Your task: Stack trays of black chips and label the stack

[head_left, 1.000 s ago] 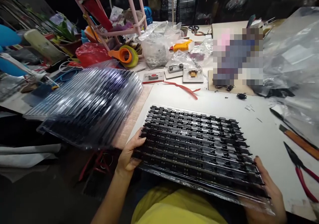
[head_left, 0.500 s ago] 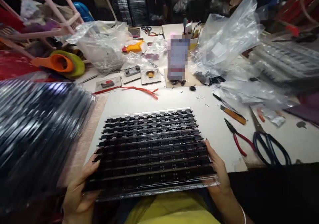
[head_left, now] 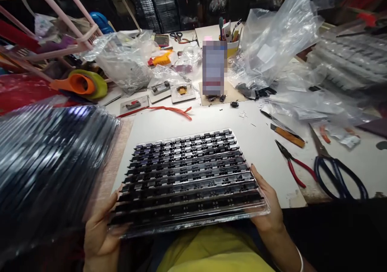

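A clear plastic tray [head_left: 193,222] filled with rows of small black parts [head_left: 187,171] is held between both hands above the near edge of the table. My left hand [head_left: 101,227] grips its left side near the lower corner, thumb along the edge. On the opposite side my right hand [head_left: 270,203] is closed round the right edge, its fingers partly hidden under the tray. To the left of the tray stands a tall stack of similar plastic trays [head_left: 54,159]. A white board [head_left: 163,122] lies beneath and beyond the held tray.
Pliers with red handles [head_left: 296,165], large scissors [head_left: 337,171] and a cutter knife [head_left: 287,135] lie on the right. Clear plastic bags [head_left: 278,50] crowd the back. A red string [head_left: 169,108], small metal blocks [head_left: 183,93] and a tape dispenser [head_left: 80,84] are at the back left.
The tray's near edge has tilted slightly, and light now glints on more of its rows. Both hands still hold it. The surroundings have shifted a little as the head view moved.
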Demonstrator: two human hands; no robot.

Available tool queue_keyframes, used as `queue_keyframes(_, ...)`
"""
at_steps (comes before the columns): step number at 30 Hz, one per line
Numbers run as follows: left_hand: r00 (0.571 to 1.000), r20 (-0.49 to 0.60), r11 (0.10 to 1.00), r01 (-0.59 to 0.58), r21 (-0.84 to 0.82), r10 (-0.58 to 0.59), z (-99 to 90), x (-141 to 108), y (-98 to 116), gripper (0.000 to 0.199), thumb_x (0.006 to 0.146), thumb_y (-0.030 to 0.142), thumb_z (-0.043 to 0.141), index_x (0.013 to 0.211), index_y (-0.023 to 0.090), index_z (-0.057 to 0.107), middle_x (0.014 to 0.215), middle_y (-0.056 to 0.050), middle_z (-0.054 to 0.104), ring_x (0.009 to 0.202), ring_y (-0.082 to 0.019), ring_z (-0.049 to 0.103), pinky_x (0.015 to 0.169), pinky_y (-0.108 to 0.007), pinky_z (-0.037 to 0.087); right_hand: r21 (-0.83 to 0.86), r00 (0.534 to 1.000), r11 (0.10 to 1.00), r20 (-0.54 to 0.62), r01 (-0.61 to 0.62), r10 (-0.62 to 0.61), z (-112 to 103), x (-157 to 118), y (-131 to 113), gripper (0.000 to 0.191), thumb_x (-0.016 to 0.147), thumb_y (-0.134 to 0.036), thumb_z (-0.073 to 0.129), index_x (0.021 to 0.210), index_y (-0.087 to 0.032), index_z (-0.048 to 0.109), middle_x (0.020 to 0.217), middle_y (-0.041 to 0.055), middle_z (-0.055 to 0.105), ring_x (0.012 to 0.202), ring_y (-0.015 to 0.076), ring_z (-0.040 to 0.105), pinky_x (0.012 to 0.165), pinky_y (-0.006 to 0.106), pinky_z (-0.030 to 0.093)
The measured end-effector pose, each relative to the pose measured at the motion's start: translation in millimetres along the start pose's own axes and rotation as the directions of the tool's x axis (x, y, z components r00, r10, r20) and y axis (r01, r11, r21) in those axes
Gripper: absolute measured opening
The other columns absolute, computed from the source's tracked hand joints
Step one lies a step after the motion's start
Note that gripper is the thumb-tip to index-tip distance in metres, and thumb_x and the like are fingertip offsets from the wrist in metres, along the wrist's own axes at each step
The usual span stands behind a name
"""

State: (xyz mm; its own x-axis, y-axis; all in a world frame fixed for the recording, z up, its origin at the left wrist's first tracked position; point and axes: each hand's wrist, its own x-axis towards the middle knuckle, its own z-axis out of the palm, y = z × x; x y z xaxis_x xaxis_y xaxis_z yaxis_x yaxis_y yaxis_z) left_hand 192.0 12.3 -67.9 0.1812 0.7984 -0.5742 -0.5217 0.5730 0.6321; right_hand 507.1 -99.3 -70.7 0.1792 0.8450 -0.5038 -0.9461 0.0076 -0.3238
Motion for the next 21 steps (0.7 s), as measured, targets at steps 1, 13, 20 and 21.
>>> queue_keyframes(1, 0.998, 0.045, 0.998, -0.033, -0.044, 0.035, -1.4, -0.6, -0.9, 0.052, 0.077, 0.005, 0.050, 0.125, 0.023, 0.056, 0.088, -0.004, 0.074, 0.078, -0.022, 0.071, 0.062, -0.027, 0.060, 0.001, 1.000, 1.000, 0.000, 0.009, -0.009, -0.9, 0.4, 0.1, 0.026, 0.087, -0.037, 0.055, 0.104, -0.024, 0.070, 0.101, 0.0036, 0.072, 0.103, 0.0242, 0.063, 0.099, 0.046, 0.043)
queue_keyframes(13, 0.993, 0.081, 0.996, -0.088, -0.015, 0.089, 16.0, -9.3, -15.5, 0.066, 0.079, 0.003, 0.049, 0.140, 0.027, 0.039, 0.120, -0.006, 0.065, 0.102, -0.023, 0.064, 0.096, -0.038, 0.048, -0.046, 0.999, 0.998, -0.032, -0.044, 0.042, -5.8, -1.8, -2.5, 0.025, 0.085, -0.037, 0.058, 0.100, -0.023, 0.072, 0.091, 0.0037, 0.074, 0.103, 0.0252, 0.064, 0.100, 0.047, 0.043)
queue_keyframes(20, 0.982, 0.154, 0.994, -0.113, -0.003, 0.112, 14.3, -10.2, -16.6, 0.069, 0.078, 0.006, 0.055, 0.141, 0.027, 0.036, 0.118, -0.005, 0.066, 0.114, -0.025, 0.057, 0.104, -0.041, 0.040, -0.111, 0.996, 0.994, -0.083, 0.002, -0.011, -10.6, -2.4, -0.9, 0.017, 0.082, -0.033, 0.062, 0.091, -0.024, 0.073, 0.087, 0.0014, 0.074, 0.098, 0.0249, 0.066, 0.101, 0.046, 0.043)
queue_keyframes(21, 0.980, 0.162, 0.994, -0.113, -0.007, 0.112, 14.5, -10.2, -16.9, 0.069, 0.078, 0.006, 0.055, 0.141, 0.027, 0.036, 0.117, -0.004, 0.066, 0.115, -0.025, 0.057, 0.105, -0.041, 0.040, -0.115, 0.995, 0.993, -0.093, 0.011, -0.022, -11.3, -2.1, -0.9, 0.016, 0.082, -0.033, 0.063, 0.089, -0.025, 0.074, 0.085, 0.0010, 0.074, 0.097, 0.0248, 0.067, 0.101, 0.045, 0.043)
